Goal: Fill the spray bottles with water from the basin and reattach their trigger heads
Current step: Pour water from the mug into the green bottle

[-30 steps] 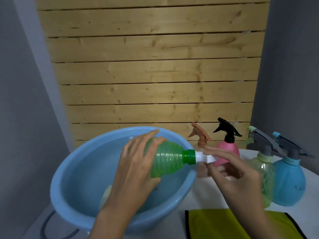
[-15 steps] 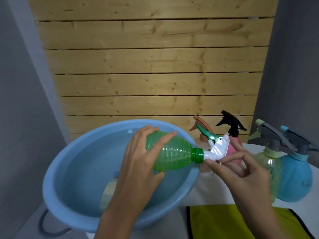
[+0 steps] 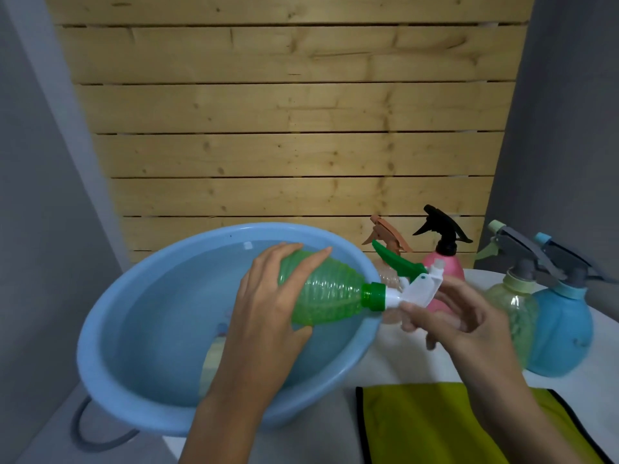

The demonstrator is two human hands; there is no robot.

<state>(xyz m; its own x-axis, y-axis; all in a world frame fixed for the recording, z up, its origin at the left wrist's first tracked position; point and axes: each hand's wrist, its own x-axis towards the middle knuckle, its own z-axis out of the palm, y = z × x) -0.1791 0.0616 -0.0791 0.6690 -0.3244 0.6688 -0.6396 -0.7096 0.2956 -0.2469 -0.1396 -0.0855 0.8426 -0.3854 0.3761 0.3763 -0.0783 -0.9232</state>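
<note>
My left hand (image 3: 268,316) grips a ribbed green spray bottle (image 3: 326,294) lying on its side above the right part of the blue basin (image 3: 110,306), which holds water. The bottle's green collar (image 3: 373,296) points right. On it sits a white trigger head (image 3: 418,288) with a green lever (image 3: 397,261). My right hand (image 3: 459,316) pinches that white head from below and behind.
Four other spray bottles stand on the white table at the right: a clear one with a brown head (image 3: 388,237), a pink one (image 3: 443,262), a pale yellow-green one (image 3: 514,306), a blue one (image 3: 566,329). A yellow cloth (image 3: 425,426) lies in front. Wooden slats stand behind.
The trigger head has turned on the bottle neck, so its green lever now points up and left. My right hand shifted its hold on the head. My left hand kept hold of the bottle.
</note>
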